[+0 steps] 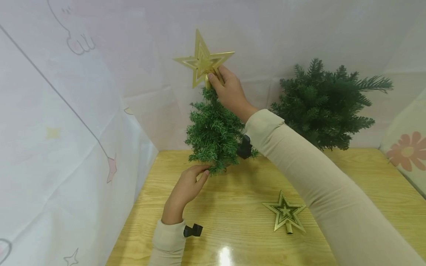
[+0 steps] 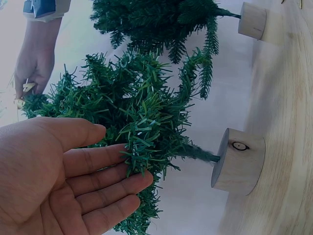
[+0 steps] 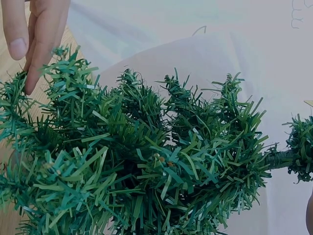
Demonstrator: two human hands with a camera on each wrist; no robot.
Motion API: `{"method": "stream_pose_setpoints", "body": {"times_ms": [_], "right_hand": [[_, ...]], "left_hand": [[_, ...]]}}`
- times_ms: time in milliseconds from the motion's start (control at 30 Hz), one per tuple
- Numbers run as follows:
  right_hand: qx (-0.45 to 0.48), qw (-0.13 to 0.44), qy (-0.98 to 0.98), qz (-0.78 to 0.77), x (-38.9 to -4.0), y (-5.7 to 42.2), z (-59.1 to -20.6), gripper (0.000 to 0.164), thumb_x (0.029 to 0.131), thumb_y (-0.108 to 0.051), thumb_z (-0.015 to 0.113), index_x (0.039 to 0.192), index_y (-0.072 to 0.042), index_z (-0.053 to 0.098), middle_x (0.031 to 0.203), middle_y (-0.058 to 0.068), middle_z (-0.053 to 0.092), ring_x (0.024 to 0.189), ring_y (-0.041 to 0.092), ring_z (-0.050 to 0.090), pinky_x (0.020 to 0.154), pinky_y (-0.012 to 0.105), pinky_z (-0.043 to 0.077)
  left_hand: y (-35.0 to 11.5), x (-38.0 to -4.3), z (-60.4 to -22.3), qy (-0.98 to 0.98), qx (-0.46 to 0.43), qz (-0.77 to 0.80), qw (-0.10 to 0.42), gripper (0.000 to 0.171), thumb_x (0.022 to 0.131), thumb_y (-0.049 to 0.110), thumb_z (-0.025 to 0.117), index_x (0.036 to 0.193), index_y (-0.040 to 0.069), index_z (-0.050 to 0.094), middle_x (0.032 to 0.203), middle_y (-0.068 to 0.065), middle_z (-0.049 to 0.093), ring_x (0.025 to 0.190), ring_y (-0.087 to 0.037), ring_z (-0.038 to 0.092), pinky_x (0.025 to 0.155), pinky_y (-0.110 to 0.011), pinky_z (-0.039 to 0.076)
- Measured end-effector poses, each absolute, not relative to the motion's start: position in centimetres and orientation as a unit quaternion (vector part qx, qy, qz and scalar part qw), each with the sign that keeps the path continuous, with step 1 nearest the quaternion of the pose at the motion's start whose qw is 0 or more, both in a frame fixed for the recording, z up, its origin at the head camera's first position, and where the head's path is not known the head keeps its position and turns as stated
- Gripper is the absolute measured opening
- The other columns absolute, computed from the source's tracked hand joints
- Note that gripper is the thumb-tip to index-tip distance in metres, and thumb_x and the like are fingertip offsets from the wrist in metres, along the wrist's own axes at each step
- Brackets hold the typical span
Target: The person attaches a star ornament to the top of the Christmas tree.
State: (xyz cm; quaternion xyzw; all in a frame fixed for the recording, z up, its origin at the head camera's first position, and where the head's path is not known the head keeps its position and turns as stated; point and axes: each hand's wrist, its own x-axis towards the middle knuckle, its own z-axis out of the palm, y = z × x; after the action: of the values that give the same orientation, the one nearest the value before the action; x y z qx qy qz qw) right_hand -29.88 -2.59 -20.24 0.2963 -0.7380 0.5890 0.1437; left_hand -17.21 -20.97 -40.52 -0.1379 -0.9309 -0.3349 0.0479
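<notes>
A gold star tree topper (image 1: 203, 61) stands at the tip of a small artificial Christmas tree (image 1: 214, 129). My right hand (image 1: 229, 87) pinches the star's lower part between thumb and fingers, right above the tree's top. Low on the tree, my left hand (image 1: 189, 186) touches the outer branches. Its fingers lie nearly straight against the needles, as the left wrist view (image 2: 88, 181) shows. The tree's round wooden base (image 2: 239, 161) rests on the table. In the right wrist view, green branches (image 3: 146, 156) fill most of the picture, and the star is almost wholly out of sight.
A second, darker tree (image 1: 319, 107) stands at the back right on its own wooden base (image 2: 253, 20). Another gold star topper (image 1: 284, 212) lies on the wooden table (image 1: 233, 218), near my right forearm. Printed cloth (image 1: 149, 55) hangs behind and to the left.
</notes>
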Motion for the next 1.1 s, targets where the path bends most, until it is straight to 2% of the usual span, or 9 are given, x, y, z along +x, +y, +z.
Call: {"method": "stream_pose_setpoints", "body": {"times_ms": [100, 333, 533, 733, 933, 1100], "right_hand": [[0.29, 0.137, -0.741, 0.59, -28.8, -2.5, -19.7, 0.027, 0.105, -0.02, 0.044, 0.124, -0.004, 0.055, 0.099, 0.015, 0.058, 0.065, 0.018, 0.035, 0.064, 0.028, 0.036], [0.28, 0.139, -0.745, 0.59, -28.4, -2.2, -19.6, 0.033, 0.105, -0.023, 0.046, 0.134, -0.01, 0.054, 0.105, 0.01, 0.061, 0.068, 0.019, 0.038, 0.067, 0.03, 0.038], [0.289, 0.146, -0.737, 0.594, -28.5, -2.3, -19.4, 0.024, 0.104, -0.021, 0.047, 0.116, -0.003, 0.058, 0.096, 0.014, 0.059, 0.067, 0.02, 0.037, 0.065, 0.029, 0.037], [0.292, 0.138, -0.739, 0.591, -29.2, -2.2, -19.5, 0.024, 0.104, -0.023, 0.048, 0.103, -0.001, 0.057, 0.093, 0.014, 0.058, 0.068, 0.019, 0.038, 0.064, 0.029, 0.037], [0.303, 0.132, -0.743, 0.582, -28.2, -1.9, -19.0, 0.025, 0.104, -0.018, 0.047, 0.103, 0.005, 0.058, 0.082, 0.016, 0.05, 0.065, 0.019, 0.035, 0.063, 0.028, 0.035], [0.292, 0.128, -0.757, 0.57, -28.1, -1.9, -18.9, 0.025, 0.105, -0.021, 0.046, 0.104, 0.001, 0.058, 0.081, 0.014, 0.048, 0.066, 0.02, 0.035, 0.064, 0.029, 0.035]], "left_hand": [[-21.0, -17.2, -40.5, -0.931, -0.139, -0.335, 0.048, 0.039, 0.103, 0.032, 0.051, 0.135, 0.009, 0.059, 0.132, -0.006, 0.058, 0.121, -0.025, 0.055, 0.099, -0.048, 0.046], [-21.1, -17.1, -40.5, -0.931, -0.143, -0.331, 0.051, 0.039, 0.103, 0.031, 0.052, 0.135, 0.01, 0.059, 0.134, -0.008, 0.057, 0.121, -0.026, 0.055, 0.098, -0.049, 0.047], [-21.0, -17.1, -40.2, -0.931, -0.142, -0.333, 0.049, 0.039, 0.103, 0.032, 0.051, 0.135, 0.009, 0.059, 0.133, -0.006, 0.058, 0.121, -0.025, 0.055, 0.099, -0.049, 0.047], [-21.1, -17.3, -40.5, -0.93, -0.144, -0.335, 0.049, 0.039, 0.103, 0.031, 0.051, 0.136, 0.011, 0.058, 0.135, -0.008, 0.057, 0.123, -0.025, 0.054, 0.1, -0.048, 0.046], [-21.2, -17.1, -40.6, -0.931, -0.144, -0.331, 0.049, 0.039, 0.103, 0.032, 0.051, 0.137, 0.013, 0.058, 0.134, -0.005, 0.057, 0.123, -0.024, 0.054, 0.1, -0.047, 0.046], [-21.2, -17.1, -40.5, -0.931, -0.146, -0.332, 0.051, 0.039, 0.103, 0.032, 0.051, 0.136, 0.012, 0.058, 0.135, -0.008, 0.057, 0.123, -0.026, 0.054, 0.1, -0.049, 0.046]]}}
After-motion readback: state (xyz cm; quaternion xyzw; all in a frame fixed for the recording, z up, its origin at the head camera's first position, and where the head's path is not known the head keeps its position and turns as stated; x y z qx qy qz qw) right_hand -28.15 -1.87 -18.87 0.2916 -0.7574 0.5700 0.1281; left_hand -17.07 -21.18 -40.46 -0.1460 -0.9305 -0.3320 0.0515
